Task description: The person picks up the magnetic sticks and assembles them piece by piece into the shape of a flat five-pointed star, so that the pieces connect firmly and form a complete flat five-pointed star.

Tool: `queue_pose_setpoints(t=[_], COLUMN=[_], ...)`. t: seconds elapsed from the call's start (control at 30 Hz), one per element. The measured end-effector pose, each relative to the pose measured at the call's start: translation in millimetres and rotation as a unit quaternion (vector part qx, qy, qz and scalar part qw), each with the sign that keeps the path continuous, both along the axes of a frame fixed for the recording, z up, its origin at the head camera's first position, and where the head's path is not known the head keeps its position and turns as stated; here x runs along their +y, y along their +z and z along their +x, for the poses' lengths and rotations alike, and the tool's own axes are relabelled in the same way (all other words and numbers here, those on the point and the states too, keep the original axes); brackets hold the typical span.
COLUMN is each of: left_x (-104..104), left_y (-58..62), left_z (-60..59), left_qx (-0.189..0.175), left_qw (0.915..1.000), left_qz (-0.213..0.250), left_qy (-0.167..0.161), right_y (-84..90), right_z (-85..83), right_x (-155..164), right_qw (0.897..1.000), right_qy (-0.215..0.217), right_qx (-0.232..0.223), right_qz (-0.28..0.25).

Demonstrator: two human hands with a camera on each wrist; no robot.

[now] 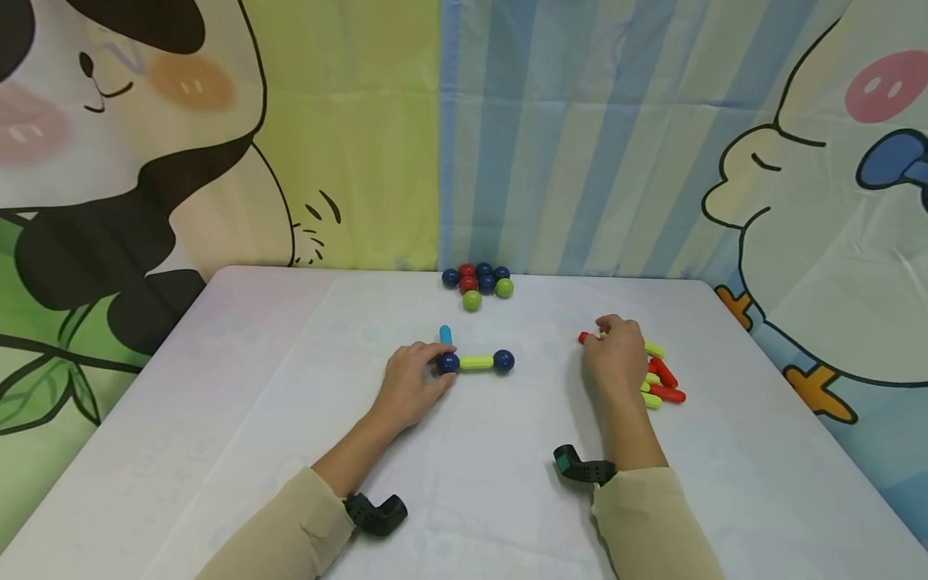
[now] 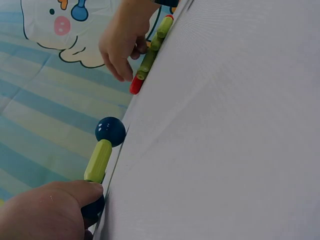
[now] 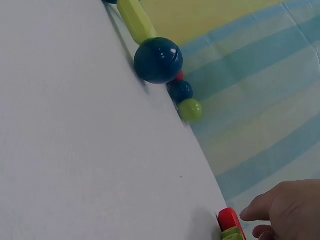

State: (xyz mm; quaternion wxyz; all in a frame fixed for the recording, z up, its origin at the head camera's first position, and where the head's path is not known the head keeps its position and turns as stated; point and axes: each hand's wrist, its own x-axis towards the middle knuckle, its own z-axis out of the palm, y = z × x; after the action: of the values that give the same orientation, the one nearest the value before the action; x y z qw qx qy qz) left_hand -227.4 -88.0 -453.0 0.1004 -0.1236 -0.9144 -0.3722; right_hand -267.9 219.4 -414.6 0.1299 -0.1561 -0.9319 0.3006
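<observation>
Nearest the head camera: two beige sleeves, each with a black wrist-camera mount, laid on the white table.

Left hand: fingers curled round a dark blue ball, which is pinned at table centre. From that ball a yellow-green rod runs across to a second dark blue ball, and a light blue rod points away toward the backdrop. All four pieces are joined; the second ball is not touched by either hand.

Right hand: fingers curled over a loose pile of red and yellow-green rods on the table's right side, with a red rod at the fingertips. Whether it is actually pinched cannot be told; the wrist views show fingertips at it only.

Handling, judged: the pieces look like light, rigid, smooth plastic. Balls are expected to roll and slip; rods are best taken at mid-length between thumb and finger. The joined piece is best steadied at a ball, since the joints probably pivot or pull apart under side load.

Further out: a cluster of spare balls in blue, red and green at the far table edge, with a cartoon-printed backdrop behind.
</observation>
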Motion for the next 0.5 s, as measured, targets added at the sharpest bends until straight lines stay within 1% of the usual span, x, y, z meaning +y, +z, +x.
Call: queue_pose_setpoints(t=[0.13,0.27,0.37,0.5], left_x=[-0.2,-0.3,-0.3,-0.2], left_y=[0.8,1.3,0.6,-0.4], left_z=[0.6,0.5,-0.2,-0.9], left_qx=[-0.003,-0.001,0.0,0.001], left_qw=[1.0,1.0,1.0,1.0], left_qz=[0.001,0.004,0.004,0.001], left_qy=[0.001,-0.003,-0.004,-0.002], right_y=[-1.5,-2.7,-2.9,-3.6], right_z=[0.5,0.8,1.0,1.0], right_x=[4.2,3.6,1.7,-0.3], right_qw=[0.999,0.997,0.996,0.996], right_qy=[0.005,0.012,0.014,0.012], right_qx=[-0.033,-0.054,-0.058,-0.048], right_qz=[0.03,0.056,0.069,0.076])
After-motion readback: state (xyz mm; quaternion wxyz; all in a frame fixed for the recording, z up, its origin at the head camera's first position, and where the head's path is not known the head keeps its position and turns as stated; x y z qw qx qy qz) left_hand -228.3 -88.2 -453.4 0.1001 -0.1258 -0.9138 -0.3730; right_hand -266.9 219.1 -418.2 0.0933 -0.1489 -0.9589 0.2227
